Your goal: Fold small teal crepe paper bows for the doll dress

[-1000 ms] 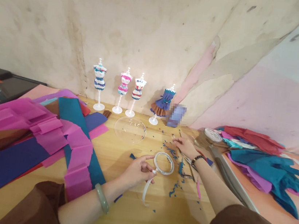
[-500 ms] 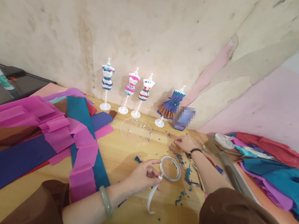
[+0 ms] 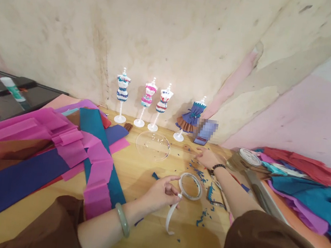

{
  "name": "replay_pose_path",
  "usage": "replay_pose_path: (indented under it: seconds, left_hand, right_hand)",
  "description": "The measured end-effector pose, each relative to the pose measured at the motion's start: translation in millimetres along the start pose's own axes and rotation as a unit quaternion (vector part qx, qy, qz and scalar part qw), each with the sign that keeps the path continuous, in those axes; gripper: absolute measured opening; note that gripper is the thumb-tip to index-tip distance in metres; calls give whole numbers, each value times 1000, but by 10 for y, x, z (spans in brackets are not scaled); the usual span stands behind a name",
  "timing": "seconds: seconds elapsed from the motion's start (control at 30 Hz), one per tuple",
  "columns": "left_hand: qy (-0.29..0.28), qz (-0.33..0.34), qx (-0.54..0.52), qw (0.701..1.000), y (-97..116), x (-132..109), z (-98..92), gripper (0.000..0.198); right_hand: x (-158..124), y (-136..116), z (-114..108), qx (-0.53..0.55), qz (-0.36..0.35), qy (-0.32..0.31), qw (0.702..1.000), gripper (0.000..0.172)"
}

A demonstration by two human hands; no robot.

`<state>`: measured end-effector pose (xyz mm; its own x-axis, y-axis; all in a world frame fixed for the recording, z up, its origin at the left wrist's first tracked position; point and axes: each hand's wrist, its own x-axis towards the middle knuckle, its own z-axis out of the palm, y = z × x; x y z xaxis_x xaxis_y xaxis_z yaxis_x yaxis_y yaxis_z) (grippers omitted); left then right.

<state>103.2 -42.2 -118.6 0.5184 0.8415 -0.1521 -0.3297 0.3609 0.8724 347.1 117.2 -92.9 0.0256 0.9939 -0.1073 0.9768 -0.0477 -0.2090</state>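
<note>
My left hand [image 3: 166, 192] pinches a strip of white tape [image 3: 170, 218], whose loose end curls down toward the table. The tape roll [image 3: 180, 187] is by that hand's fingertips, the index finger touching its rim. My right hand [image 3: 206, 158] reaches forward over the table, palm down with fingers stretched out, below a phone [image 3: 204, 132] that leans on the wall. Nothing shows in its fingers. Under its forearm, scissors [image 3: 218, 204] and a strip of teal paper [image 3: 210, 194] are partly hidden. Small blue scraps [image 3: 202, 218] lie about the roll.
A dress form in a blue and brown paper dress [image 3: 192, 117] and several other mini dress forms [image 3: 122, 94] stand along the wall. A clear round plate [image 3: 137, 146] holds small beads. Crepe paper strips [image 3: 97, 188] cover the left; folded paper [image 3: 305, 195] lies right.
My right hand's fingers have stretched out a little more from a closer pinch. My left hand keeps its hold on the tape. The whole view has shifted slightly.
</note>
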Motion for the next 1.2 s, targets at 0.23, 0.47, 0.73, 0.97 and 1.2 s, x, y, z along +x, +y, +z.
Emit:
replay_pose_path:
  seconds: [0.23, 0.47, 0.73, 0.97, 1.2]
  left_hand:
    - [-3, 11, -12, 1000, -64, 37, -24, 85]
    - [-1, 3, -15, 1000, -30, 31, -19, 92]
    - [-9, 6, -10, 1000, 3, 13, -18, 86]
    - [12, -1, 0, 1000, 40, 11, 6, 82]
    - [9, -6, 7, 1000, 35, -3, 9, 86]
  right_hand:
    - [-443, 75, -225, 70, -13, 70, 995, 21]
    - [-1484, -400, -55, 198, -202, 10, 959, 19]
    - [-1948, -626, 82, 169, -277, 90, 942, 12]
    - [-1981, -757, 181, -6, -343, 196, 919, 18]
    - [-1969, -705, 133, 98, -296, 160, 936, 17]
